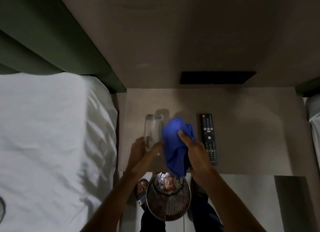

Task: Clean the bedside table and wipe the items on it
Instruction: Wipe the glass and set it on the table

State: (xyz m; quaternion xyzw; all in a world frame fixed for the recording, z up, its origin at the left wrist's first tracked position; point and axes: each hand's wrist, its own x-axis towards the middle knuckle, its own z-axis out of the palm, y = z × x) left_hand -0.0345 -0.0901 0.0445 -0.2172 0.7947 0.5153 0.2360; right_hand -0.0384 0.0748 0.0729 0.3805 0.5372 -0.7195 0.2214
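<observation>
A clear drinking glass (153, 129) is held over the left part of the bedside table (242, 128); my left hand (140, 155) grips its lower end. It looks doubled, either from blur or because a second glass stands behind it. My right hand (195, 150) holds a bunched blue cloth (176, 145) right beside the glass, touching its right side. A black TV remote (209, 138) lies lengthwise on the table just right of the cloth.
A white-sheeted bed (52, 136) with a green headboard (52, 41) borders the table's left side. A metal mesh waste bin (168, 200) with litter stands on the floor below the table's front edge, between my feet. A dark panel (216, 77) is on the wall.
</observation>
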